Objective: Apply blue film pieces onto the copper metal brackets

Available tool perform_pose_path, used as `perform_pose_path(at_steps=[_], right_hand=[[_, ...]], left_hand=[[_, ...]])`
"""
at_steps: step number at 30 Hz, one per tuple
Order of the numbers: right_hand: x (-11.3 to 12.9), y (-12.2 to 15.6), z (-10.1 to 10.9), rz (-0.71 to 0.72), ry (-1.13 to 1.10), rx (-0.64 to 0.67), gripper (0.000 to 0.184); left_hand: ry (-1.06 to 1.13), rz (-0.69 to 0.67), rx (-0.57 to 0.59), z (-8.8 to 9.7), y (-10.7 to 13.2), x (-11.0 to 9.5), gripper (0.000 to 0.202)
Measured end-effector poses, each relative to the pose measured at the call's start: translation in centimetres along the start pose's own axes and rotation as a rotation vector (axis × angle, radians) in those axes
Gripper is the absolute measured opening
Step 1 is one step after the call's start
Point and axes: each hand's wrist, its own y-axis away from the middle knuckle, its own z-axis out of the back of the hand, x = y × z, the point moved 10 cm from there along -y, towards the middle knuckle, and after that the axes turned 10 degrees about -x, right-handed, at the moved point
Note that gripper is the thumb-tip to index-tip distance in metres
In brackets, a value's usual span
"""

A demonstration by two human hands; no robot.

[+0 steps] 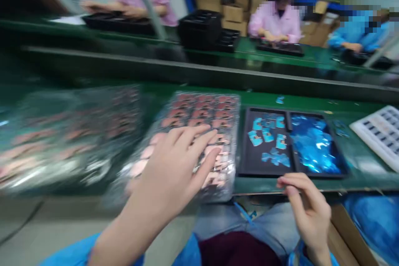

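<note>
My left hand (174, 170) reaches forward with its fingers stretched out over a clear plastic tray (230, 104) of several small copper-coloured parts, the fingertips at or just above it. My right hand (307, 208) hovers near the table's front edge, below a black tray (243, 162), fingers curled together; whether anything is in them is hidden. The black tray has two compartments: the left holds several light-blue pieces (268, 137), the right a heap of shiny blue film (314, 145). The picture is smeared by motion.
A second clear tray of copper parts (71, 141) lies blurred at the left. A white tray with dark slots (380, 133) sits at the right. An open cardboard box (349, 232) is at lower right. Across the green conveyor (187, 70), other people work at black trays (199, 29).
</note>
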Motion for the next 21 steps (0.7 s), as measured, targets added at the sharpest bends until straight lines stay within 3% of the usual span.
perform_pose_path(at_steps=[2, 4, 7, 10, 13, 16, 19, 21], right_hand=[[-1.1, 0.0, -0.2, -0.073, -0.053, -0.051, 0.02], [-2.4, 0.1, -0.1, -0.11, -0.114, -0.111, 0.02], [-4.1, 1.0, 1.3, -0.086, -0.13, -0.199, 0.021], [-5.5, 1.0, 5.0, -0.005, 0.029, -0.276, 0.022], [-9.1, -1.4, 11.6, -0.055, 0.235, -0.372, 0.018], [-13.1, -5.5, 20.3, -0.119, 0.338, -0.499, 0.03], [-16.7, -8.9, 28.9, -0.166, 0.427, -0.627, 0.031], [-18.3, -10.5, 33.5, -0.181, 0.461, -0.695, 0.031]], left_hand=[[0.149, -0.214, 0.153, -7.2, -5.4, -3.6, 0.036], [0.252, -0.362, 0.355, -16.2, -10.3, -7.9, 0.037], [0.187, -0.302, 0.607, -29.8, -16.3, -13.1, 0.031], [0.134, -0.286, 0.659, -39.7, -20.4, -18.7, 0.028], [0.12, -0.286, 0.669, -47.5, -23.1, -23.6, 0.029], [0.138, -0.259, 0.647, -54.0, -25.6, -27.7, 0.039], [0.179, -0.203, 0.619, -58.8, -27.7, -30.6, 0.042], [0.217, -0.155, 0.605, -60.7, -28.6, -31.6, 0.042]])
